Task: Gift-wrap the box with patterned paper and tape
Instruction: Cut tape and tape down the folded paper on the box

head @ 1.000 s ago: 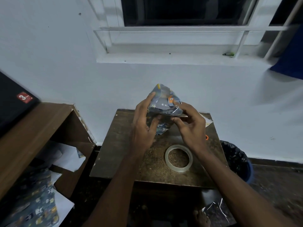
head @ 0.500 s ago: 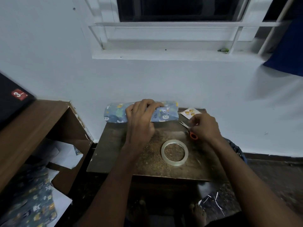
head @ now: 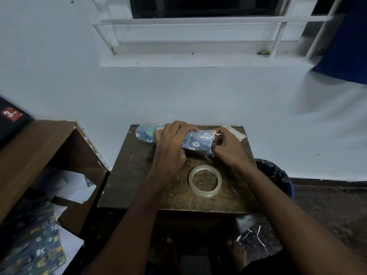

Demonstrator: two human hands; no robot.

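The box wrapped in blue patterned paper [head: 195, 143] lies lengthwise along the far edge of the small brown table [head: 129, 175]. My left hand [head: 170, 147] rests over its middle, fingers curled over the top. At the parcel's right end my right hand [head: 226, 147] pinches the paper or a shiny strip of tape; which one is unclear. A roll of clear tape [head: 205, 181] lies flat on the table, nearer me than both hands.
A small sticker sheet [head: 236, 133] lies at the table's far right corner. A dark bin [head: 278, 175] stands right of the table. On the left are a wooden shelf unit [head: 39, 147], white sheets and spare patterned paper [head: 37, 245]. Wall directly behind the table.
The parcel went from upright in both hands to lying flat. My right hand left the scissors area and came back to the parcel's right end. My left hand stays on top.
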